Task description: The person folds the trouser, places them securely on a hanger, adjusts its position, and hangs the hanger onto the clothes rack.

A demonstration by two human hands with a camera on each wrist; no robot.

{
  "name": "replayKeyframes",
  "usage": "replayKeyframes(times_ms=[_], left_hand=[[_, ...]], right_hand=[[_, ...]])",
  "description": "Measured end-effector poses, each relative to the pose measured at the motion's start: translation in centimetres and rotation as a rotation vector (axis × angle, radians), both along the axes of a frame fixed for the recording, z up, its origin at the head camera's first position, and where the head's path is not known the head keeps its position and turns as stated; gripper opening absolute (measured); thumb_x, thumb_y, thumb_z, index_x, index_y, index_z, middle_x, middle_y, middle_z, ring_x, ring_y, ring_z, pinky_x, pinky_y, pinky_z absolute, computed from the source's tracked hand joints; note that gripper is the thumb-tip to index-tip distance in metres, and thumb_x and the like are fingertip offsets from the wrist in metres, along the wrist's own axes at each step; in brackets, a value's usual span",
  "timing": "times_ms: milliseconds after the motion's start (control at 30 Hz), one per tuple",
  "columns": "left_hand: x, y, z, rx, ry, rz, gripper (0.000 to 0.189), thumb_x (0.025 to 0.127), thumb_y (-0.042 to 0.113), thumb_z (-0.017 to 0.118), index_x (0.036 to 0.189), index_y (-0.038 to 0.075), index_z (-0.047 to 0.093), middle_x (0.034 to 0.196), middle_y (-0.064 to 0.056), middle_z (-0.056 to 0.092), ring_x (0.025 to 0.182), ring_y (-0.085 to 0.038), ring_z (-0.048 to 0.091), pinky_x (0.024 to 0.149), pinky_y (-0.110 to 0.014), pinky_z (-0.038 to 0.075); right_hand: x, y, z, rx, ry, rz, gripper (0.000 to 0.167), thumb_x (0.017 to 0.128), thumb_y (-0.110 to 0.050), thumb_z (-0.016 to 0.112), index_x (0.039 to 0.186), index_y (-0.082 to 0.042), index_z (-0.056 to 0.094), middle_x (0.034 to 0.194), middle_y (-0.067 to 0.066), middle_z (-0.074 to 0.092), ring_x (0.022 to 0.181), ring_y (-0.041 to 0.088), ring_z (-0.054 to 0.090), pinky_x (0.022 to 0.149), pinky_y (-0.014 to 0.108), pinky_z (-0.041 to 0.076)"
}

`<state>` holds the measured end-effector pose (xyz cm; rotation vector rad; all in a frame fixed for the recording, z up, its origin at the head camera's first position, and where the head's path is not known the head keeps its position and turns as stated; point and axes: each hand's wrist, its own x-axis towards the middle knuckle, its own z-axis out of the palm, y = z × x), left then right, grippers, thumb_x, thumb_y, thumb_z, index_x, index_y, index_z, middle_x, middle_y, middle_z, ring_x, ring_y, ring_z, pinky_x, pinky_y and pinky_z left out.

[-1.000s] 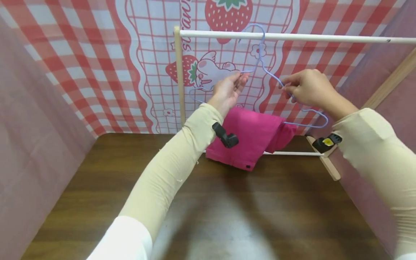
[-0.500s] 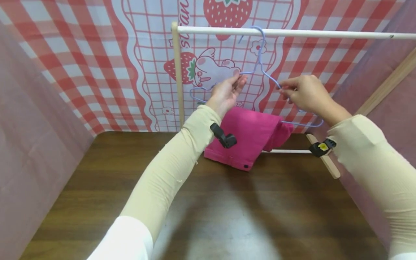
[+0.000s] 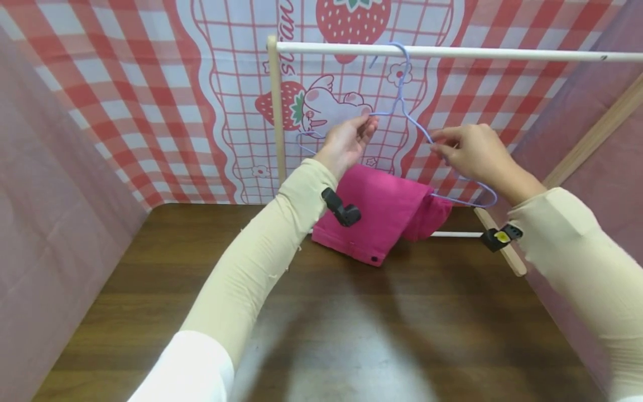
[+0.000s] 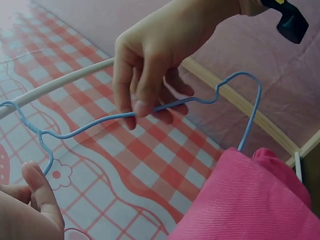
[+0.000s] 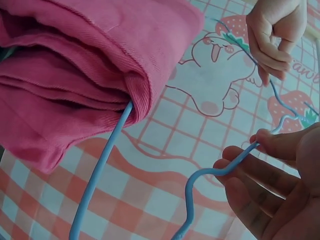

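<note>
A thin blue-purple wire hanger (image 3: 416, 123) has its hook over the white rail of a rack. Over its lower bar drapes a folded pink garment (image 3: 382, 201) with a dark button near one lower corner. My left hand (image 3: 349, 139) pinches the hanger's left shoulder near the neck. On the other shoulder, the thumb and fingertips of my right hand (image 3: 474, 148) pinch the wire. The right wrist view shows the bar (image 5: 102, 172) running into the garment's fold (image 5: 95, 60). My left forearm hides part of the garment in the head view.
The rack has a white top rail (image 3: 502, 53), a wooden left post (image 3: 276, 106) and a slanted wooden right post (image 3: 593, 134). Behind it hangs a strawberry-print checked cloth (image 3: 236, 111). Pink curtains (image 3: 55, 184) flank the brown wooden surface (image 3: 201, 279).
The hanger's hook has come down, from standing higher above the rail to sitting close on it. My right hand has lowered slightly with the hanger. Both hands keep their pinch.
</note>
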<state>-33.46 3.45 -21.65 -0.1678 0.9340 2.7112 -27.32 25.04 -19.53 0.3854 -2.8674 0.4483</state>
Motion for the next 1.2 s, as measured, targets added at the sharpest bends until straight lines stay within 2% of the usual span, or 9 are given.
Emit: replayKeyframes(times_ms=[67,233,400,500,633,733,967,1100,1200], left_hand=[[0.0,-0.3,0.0,-0.025,0.011,-0.014,0.038,0.097,0.002,0.055,0.134,-0.006,0.051,0.069,-0.008,0.064,0.057,-0.01,0.059,0.055,-0.013,0.05],[0.3,-1.4,-0.2,-0.101,0.047,-0.013,0.035,0.095,-0.002,0.056,0.13,-0.008,0.055,0.073,-0.008,0.065,0.058,-0.009,0.058,0.055,-0.012,0.05],[1.0,-3.2,-1.1,-0.157,0.123,-0.017,0.034,0.094,-0.003,0.056,0.128,-0.01,0.055,0.073,-0.007,0.065,0.058,-0.008,0.059,0.055,-0.012,0.05],[2.0,-4.5,-2.0,-0.254,0.177,-0.021,0.031,0.095,0.0,0.057,0.125,-0.008,0.059,0.079,-0.008,0.067,0.064,-0.009,0.061,0.06,-0.012,0.052],[3.4,-6.4,-3.7,-0.435,0.238,-0.002,0.028,0.095,0.006,0.059,0.121,-0.003,0.064,0.088,-0.009,0.07,0.071,-0.008,0.064,0.066,-0.014,0.054],[4.5,-7.8,-5.0,-0.548,0.288,0.022,0.028,0.096,0.009,0.06,0.12,-0.003,0.064,0.086,-0.008,0.07,0.07,-0.007,0.064,0.066,-0.015,0.055],[7.0,-10.7,-8.7,-0.768,0.412,0.066,0.03,0.097,0.01,0.058,0.12,-0.01,0.062,0.075,0.001,0.068,0.066,-0.005,0.063,0.065,-0.017,0.055],[8.3,-12.1,-10.9,-0.849,0.421,0.087,0.028,0.097,0.009,0.058,0.117,-0.01,0.064,0.074,0.002,0.067,0.064,-0.005,0.063,0.064,-0.017,0.055],[9.4,-13.0,-12.4,-0.904,0.411,0.114,0.026,0.097,0.008,0.058,0.114,-0.01,0.066,0.074,-0.002,0.068,0.063,-0.006,0.063,0.063,-0.019,0.055]], right_hand=[[0.4,0.1,0.0,0.021,0.01,0.001,0.033,0.096,-0.016,0.06,0.126,-0.004,0.063,0.093,0.019,0.069,0.065,0.022,0.053,0.047,0.027,0.039],[1.4,0.0,-0.6,0.089,0.11,0.026,0.03,0.093,-0.009,0.059,0.122,-0.002,0.065,0.094,0.021,0.07,0.06,0.023,0.051,0.048,0.029,0.036],[2.2,-0.5,-2.0,0.072,0.277,0.015,0.026,0.091,-0.008,0.061,0.115,0.002,0.068,0.092,0.023,0.068,0.073,0.033,0.06,0.062,0.047,0.045],[2.8,-0.7,-3.3,0.021,0.39,0.006,0.024,0.09,-0.005,0.061,0.111,0.003,0.069,0.088,0.022,0.065,0.076,0.036,0.062,0.066,0.052,0.046],[3.5,-0.8,-5.1,-0.054,0.528,0.006,0.021,0.089,-0.002,0.061,0.107,0.003,0.071,0.082,0.021,0.061,0.07,0.034,0.059,0.062,0.048,0.044],[4.0,-0.9,-6.3,-0.107,0.588,0.025,0.017,0.088,-0.001,0.062,0.101,0.002,0.072,0.075,0.019,0.057,0.066,0.03,0.053,0.06,0.042,0.039],[5.1,-1.6,-9.8,-0.264,0.506,0.069,0.012,0.087,-0.002,0.066,0.095,0.0,0.074,0.073,0.014,0.063,0.066,0.014,0.052,0.062,0.017,0.037],[5.5,-2.1,-12.3,-0.346,0.459,0.071,0.01,0.086,-0.002,0.068,0.093,-0.001,0.075,0.069,0.011,0.062,0.065,-0.002,0.044,0.06,0.011,0.035],[5.7,-2.6,-14.0,-0.39,0.42,0.078,0.009,0.085,0.0,0.068,0.092,-0.001,0.075,0.068,0.01,0.063,0.064,-0.008,0.041,0.058,0.011,0.034]])
